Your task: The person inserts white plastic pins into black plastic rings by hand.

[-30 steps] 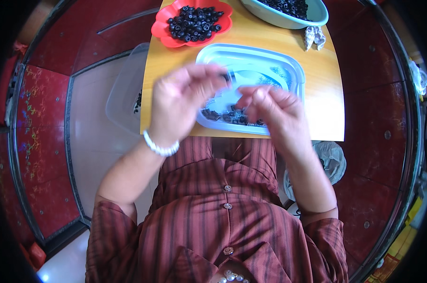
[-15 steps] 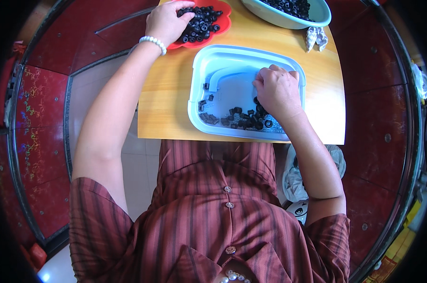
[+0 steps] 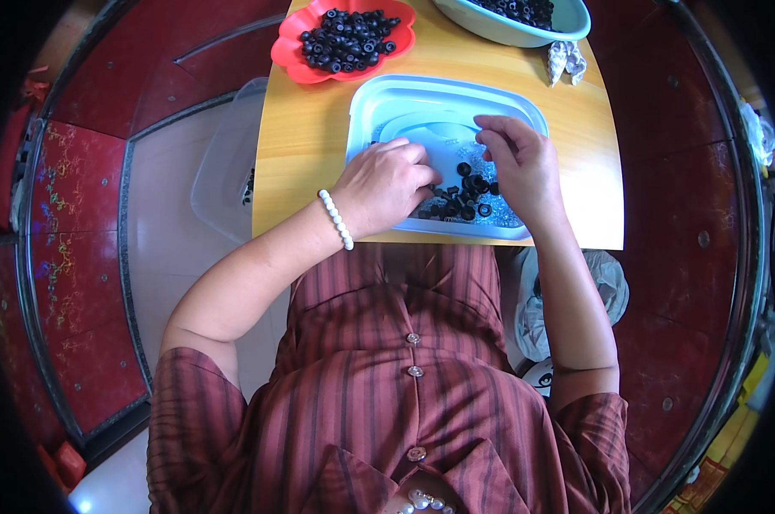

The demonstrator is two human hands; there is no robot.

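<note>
A light-blue plastic tray (image 3: 445,81) stands on the wooden table, small black round caps (image 3: 466,208) and small dark pieces scattered at its near side. My left hand (image 3: 387,184), with a beaded bracelet at the wrist, reaches over the tray's left part. Its fingers are bent together at the dark pieces, and whatever is between the fingertips is hidden. My right hand (image 3: 526,167) hovers above the tray's right side, thumb and fingers apart, nothing visible in them. A red flower-shaped dish (image 3: 286,53) heaped with black caps (image 3: 350,40) sits at the far left.
At the far right a pale green-blue basin (image 3: 490,30) holds more black parts, beside a crumpled grey-white wad (image 3: 566,63). A clear plastic bin (image 3: 220,176) stands lower, left of the table (image 3: 306,163). A plastic bag (image 3: 537,295) hangs under its right front edge.
My left hand has moved from the red dish down and right into the tray. My right hand's fingers have spread from a closed shape, close to the same place.
</note>
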